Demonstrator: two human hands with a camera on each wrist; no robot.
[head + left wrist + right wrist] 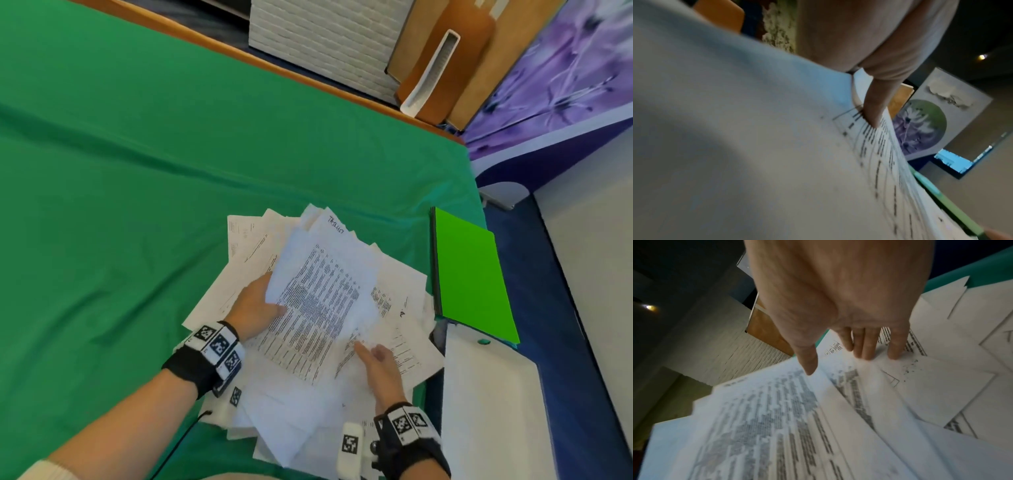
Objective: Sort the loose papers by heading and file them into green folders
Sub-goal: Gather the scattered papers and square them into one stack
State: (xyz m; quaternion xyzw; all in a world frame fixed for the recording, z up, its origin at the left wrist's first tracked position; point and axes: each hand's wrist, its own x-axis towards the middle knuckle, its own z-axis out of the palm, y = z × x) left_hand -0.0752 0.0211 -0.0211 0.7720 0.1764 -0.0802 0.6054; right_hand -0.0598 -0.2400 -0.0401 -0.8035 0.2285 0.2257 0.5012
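Observation:
A messy pile of loose papers [394, 274] lies on the green cloth. My left hand [270, 303] grips a densely printed sheet [318, 301] by its left edge and holds it raised above the pile. In the left wrist view its thumb [875, 105] presses on top of that sheet [756, 146], and the fingers are hidden beneath it. My right hand [370, 356] has straight fingers [867, 347] touching papers [941, 386] lower in the pile, beside the lifted sheet [766, 426]. A bright green folder [469, 274] lies closed to the right of the pile.
A white flat case [489, 404] with a teal button sits at the table's right edge, just in front of the folder. The green cloth [137, 171] stretches left and far. Behind the wooden table edge stand a white brick panel [325, 41] and brown boards.

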